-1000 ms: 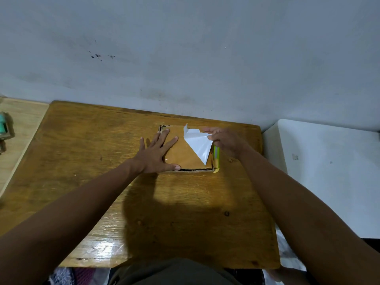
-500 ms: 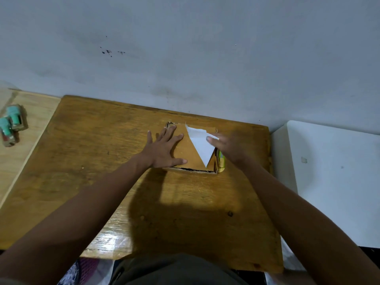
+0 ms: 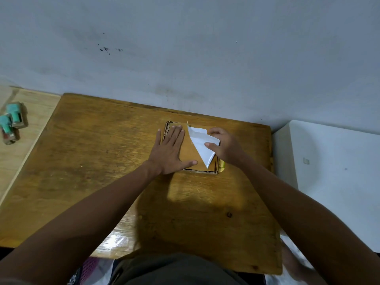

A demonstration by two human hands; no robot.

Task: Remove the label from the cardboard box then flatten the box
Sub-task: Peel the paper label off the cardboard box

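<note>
A small brown cardboard box [image 3: 188,156] lies on the wooden table [image 3: 98,161] near its far edge. A white label [image 3: 200,146] on the box top is partly peeled up, its loose part folded into a triangle that points toward me. My left hand [image 3: 169,152] presses flat on the left part of the box with straight fingers. My right hand [image 3: 224,148] pinches the lifted edge of the label between thumb and fingers, over the box's right side. A yellow-green strip [image 3: 222,166] shows at the box's right edge.
The table stands against a grey wall [image 3: 185,48]. A white surface [image 3: 333,175] adjoins it on the right. On a pale wooden surface at the left lie two small teal-topped objects [image 3: 11,122]. My lap shows at the bottom.
My right hand has drawn the label's free edge further across the box, so more white shows. My left hand stays pressed on the box. The camera has shifted slightly.
</note>
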